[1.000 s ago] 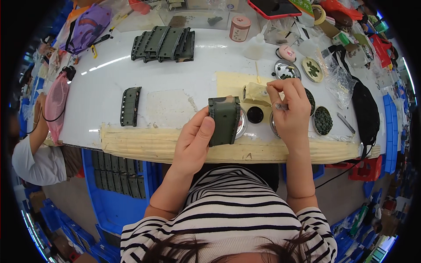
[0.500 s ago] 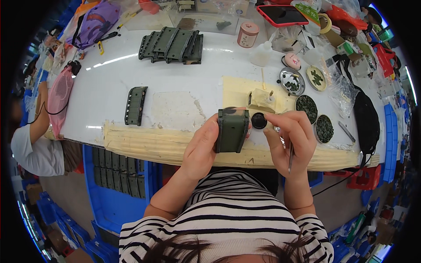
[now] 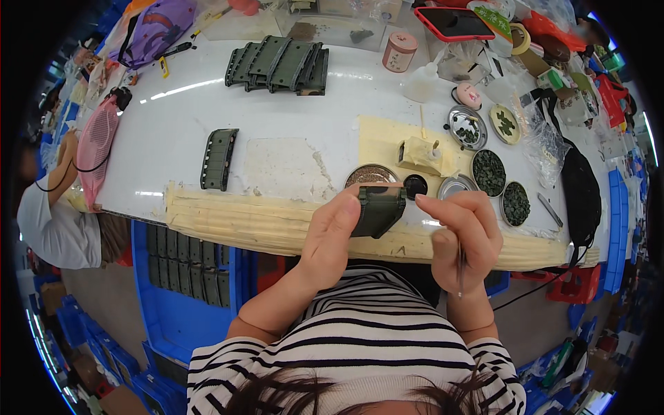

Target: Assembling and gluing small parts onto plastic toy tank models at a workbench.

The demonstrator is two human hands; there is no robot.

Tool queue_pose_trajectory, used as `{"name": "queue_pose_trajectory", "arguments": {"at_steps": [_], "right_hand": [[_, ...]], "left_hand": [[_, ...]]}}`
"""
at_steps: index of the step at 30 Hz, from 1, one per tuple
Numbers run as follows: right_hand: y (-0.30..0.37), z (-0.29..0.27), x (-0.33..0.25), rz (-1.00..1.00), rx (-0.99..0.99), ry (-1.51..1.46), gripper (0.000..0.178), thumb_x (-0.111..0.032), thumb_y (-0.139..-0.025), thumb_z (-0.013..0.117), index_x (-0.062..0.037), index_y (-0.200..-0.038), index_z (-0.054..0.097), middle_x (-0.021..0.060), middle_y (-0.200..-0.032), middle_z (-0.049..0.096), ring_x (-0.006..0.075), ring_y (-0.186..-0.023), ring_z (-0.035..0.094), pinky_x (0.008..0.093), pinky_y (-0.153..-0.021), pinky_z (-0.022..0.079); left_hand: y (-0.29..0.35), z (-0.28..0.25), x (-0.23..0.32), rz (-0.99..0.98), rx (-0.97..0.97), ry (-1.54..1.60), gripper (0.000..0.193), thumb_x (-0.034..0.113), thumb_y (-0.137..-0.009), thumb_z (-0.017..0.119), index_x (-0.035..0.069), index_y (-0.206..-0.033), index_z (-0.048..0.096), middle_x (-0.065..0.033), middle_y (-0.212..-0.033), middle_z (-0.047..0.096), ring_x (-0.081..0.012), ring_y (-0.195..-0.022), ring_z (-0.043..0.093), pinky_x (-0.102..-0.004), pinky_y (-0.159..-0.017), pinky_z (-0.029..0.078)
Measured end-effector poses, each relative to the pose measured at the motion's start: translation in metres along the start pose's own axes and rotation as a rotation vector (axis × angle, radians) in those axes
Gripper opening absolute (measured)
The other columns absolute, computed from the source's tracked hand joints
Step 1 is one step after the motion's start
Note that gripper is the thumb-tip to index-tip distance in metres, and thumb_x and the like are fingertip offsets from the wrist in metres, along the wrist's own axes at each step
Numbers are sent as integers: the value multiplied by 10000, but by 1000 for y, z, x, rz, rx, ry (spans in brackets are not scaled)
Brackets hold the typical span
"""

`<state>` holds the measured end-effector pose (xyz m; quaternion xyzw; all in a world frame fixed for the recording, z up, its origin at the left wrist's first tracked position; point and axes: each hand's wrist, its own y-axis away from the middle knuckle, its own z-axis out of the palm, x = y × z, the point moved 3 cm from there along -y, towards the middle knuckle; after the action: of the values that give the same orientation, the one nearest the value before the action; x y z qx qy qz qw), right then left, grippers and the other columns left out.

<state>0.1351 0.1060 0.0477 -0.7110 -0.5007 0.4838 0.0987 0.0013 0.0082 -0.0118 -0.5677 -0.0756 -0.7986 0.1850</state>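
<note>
Your left hand (image 3: pixel 328 238) has its fingers clamped on the green part (image 3: pixel 378 213), held over the table's (image 3: pixel 162 155) taped edge; your right hand (image 3: pixel 469 232) curls its fingers round a slim tool (image 3: pixel 461 273). The boxy part looks light, stiff, probably hard plastic: hold its flat sides, sparing the ridged rims.

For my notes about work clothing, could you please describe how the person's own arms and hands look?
The left hand and the right hand are bare. The forearms are bare too, with nothing visible worn on them. The loose sleeves are white with dark stripes and end near the elbows.
</note>
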Motion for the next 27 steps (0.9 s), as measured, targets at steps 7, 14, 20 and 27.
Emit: {"name": "queue_pose_trajectory", "arguments": {"at_steps": [7, 14, 20, 27], "right_hand": [[-4, -31, -10, -13, 92, -88, 798, -596, -934, 157, -17, -812, 693, 61, -647, 541, 176, -587, 489, 306, -584, 435], [-8, -17, -14, 136, 8, -135, 316, -241, -736, 745, -14, -953, 707, 101, -825, 658, 223, -737, 623, 337, -667, 497], [-12, -7, -3, -54, -113, -226, 273, -125, -700, 767, -41, -953, 709, 58, -824, 642, 211, -778, 616, 379, -813, 506], [-12, -4, -1, -60, -121, -214, 242, -146, -714, 760, -57, -933, 712, 47, -806, 634, 204, -775, 613, 390, -835, 498]], "left_hand": [[2, 3, -4, -69, -23, 47, 545, 369, -1013, 270, -75, -1253, 477, -165, -1086, 614, -207, -994, 594, -325, -907, 456], [4, 9, -5, -86, -59, 75, 554, 366, -998, 259, -84, -1233, 481, -184, -1126, 603, -238, -996, 606, -348, -904, 467], [6, 12, -2, -72, -65, 167, 495, 304, -1020, 284, -67, -1245, 523, -103, -1114, 616, -137, -1019, 559, -265, -933, 406], [6, 13, -3, -115, -61, 107, 537, 340, -998, 259, -78, -1232, 502, -160, -1171, 595, -210, -1095, 554, -331, -965, 402]]}}
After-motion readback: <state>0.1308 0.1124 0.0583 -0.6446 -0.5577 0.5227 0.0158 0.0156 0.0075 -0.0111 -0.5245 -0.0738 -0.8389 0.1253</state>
